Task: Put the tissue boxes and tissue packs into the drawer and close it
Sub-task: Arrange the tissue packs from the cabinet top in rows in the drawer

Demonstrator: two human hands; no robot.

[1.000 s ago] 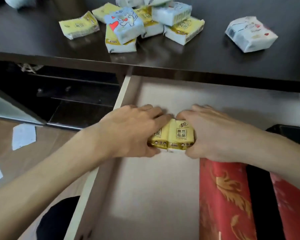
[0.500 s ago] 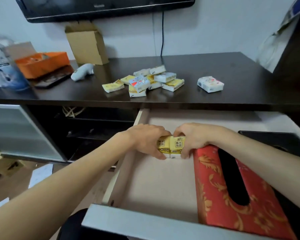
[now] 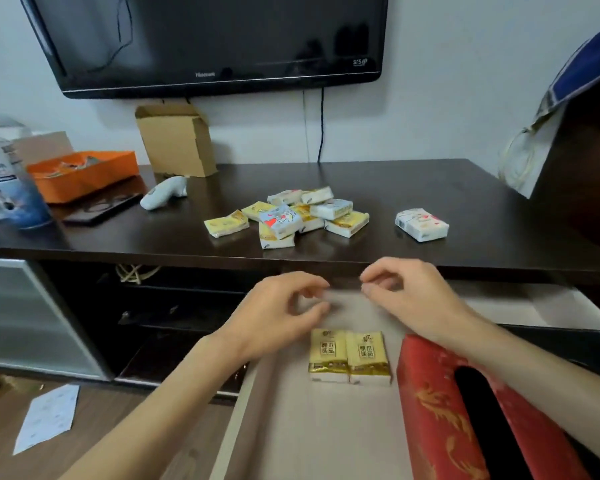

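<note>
Two yellow tissue packs (image 3: 350, 356) lie side by side on the pale floor of the open drawer (image 3: 312, 431). A red and gold tissue box (image 3: 433, 410) lies to their right in the drawer, under my right forearm. My left hand (image 3: 278, 313) and my right hand (image 3: 406, 292) hover above the packs near the drawer's back, fingers loosely curled, holding nothing. On the dark cabinet top (image 3: 395, 181) sits a heap of several small tissue packs (image 3: 291, 216), and a white patterned pack (image 3: 421, 224) lies alone to its right.
A wall-mounted television (image 3: 208, 39) hangs above. On the cabinet's left stand an orange tray (image 3: 84, 174), a cardboard box (image 3: 175, 140), a white device (image 3: 165, 195) and a water bottle (image 3: 4, 174). Open dark shelves (image 3: 174, 306) sit left of the drawer. Papers (image 3: 47, 417) lie on the floor.
Both hands have let go of the two yellow packs and lifted away toward the drawer's back. The view has pulled back and tilted up.
</note>
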